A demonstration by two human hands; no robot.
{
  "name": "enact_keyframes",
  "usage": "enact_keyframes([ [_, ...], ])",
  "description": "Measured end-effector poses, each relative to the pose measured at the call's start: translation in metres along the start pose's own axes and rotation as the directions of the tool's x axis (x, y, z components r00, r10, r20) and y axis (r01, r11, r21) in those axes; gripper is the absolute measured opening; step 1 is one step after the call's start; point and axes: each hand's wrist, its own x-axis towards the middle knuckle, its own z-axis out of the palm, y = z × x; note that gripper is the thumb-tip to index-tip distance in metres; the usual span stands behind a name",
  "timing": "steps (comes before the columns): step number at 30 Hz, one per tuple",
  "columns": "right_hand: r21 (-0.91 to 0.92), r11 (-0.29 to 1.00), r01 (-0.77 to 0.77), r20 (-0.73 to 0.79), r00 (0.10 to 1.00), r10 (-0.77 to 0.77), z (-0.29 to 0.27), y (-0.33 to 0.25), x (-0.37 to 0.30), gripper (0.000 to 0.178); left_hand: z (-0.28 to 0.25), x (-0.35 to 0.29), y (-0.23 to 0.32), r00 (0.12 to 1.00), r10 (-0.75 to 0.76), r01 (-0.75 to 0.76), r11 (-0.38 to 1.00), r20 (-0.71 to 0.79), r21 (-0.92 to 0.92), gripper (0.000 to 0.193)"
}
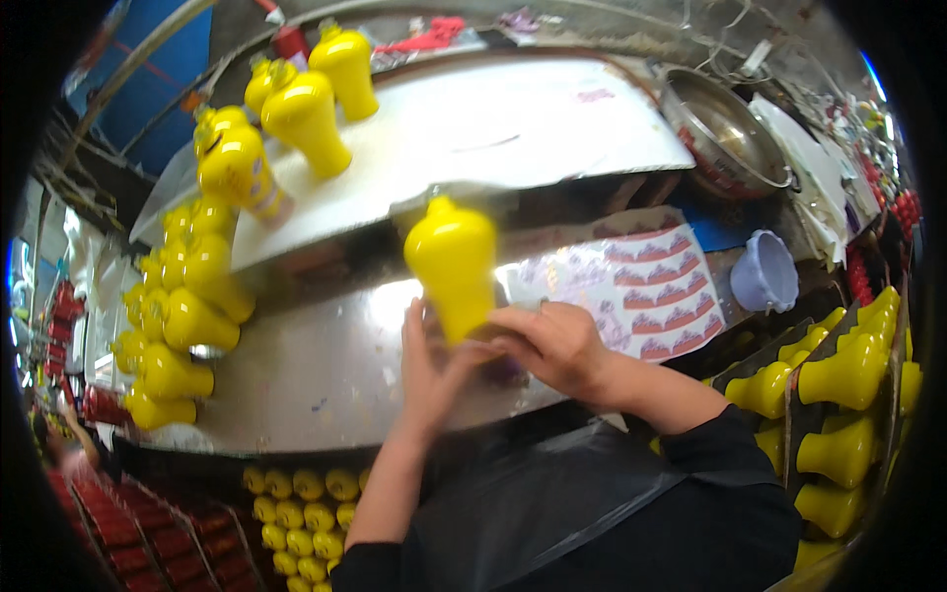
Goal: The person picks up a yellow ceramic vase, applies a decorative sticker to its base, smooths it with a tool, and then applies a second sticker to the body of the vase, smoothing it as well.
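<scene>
A glossy yellow bottle (pixel 450 259), broad at the shoulder and narrow toward the foot, stands upright in front of me above the metal worktop. My left hand (pixel 430 373) is at its lower left side, fingers curved along the foot. From the right, my right hand (pixel 554 345) pinches at the bottle's lower edge with thumb and forefinger. Motion blurs the fingertips, so I cannot see whether anything thin lies between them. Just right of the bottle is a sheet of printed decals (pixel 663 286), with rows of reddish-purple curved pieces.
A white-covered raised board (pixel 533 118) spans the back, with several yellow bottles (pixel 308 120) at its left, one decorated. More yellow bottles (pixel 202 321) lie stacked at the left. A lilac bucket (pixel 764 272) and a metal basin (pixel 725 128) stand right. Racked yellow bottles (pixel 838 449) fill the lower right.
</scene>
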Motion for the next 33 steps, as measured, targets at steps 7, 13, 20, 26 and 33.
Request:
enact_keyframes([
  [7, 0.272, 0.818, -0.507, -0.064, 0.839, 0.541, -0.007, 0.052, 0.003, 0.022, 0.005, 0.044, 0.019, 0.983, -0.178, 0.147, 0.920, -0.053, -0.364, 0.087],
  [13, 0.440, 0.500, -0.746, 0.046, 0.575, 0.817, -0.085, 0.156, 0.061, 0.023, 0.013, 0.055, 0.035, 0.967, -0.252, 0.228, 0.757, 0.048, -0.613, 0.096],
  [20, -0.599, 0.604, -0.525, -0.024, 0.766, 0.642, -0.073, 0.253, 0.120, 0.033, 0.012, 0.049, 0.026, 0.972, -0.235, 0.195, 0.810, -0.002, -0.553, 0.089],
  [26, -0.795, 0.382, -0.472, 0.068, 0.555, 0.829, -0.054, 0.309, 0.156, 0.030, 0.011, 0.049, 0.021, 0.981, -0.193, 0.162, 0.845, -0.008, -0.509, 0.085],
  [33, -0.864, 0.406, -0.298, 0.158, 0.606, 0.780, -0.086, 0.286, 0.115, 0.034, 0.010, 0.048, 0.017, 0.982, -0.189, 0.161, 0.831, 0.000, -0.533, 0.087],
])
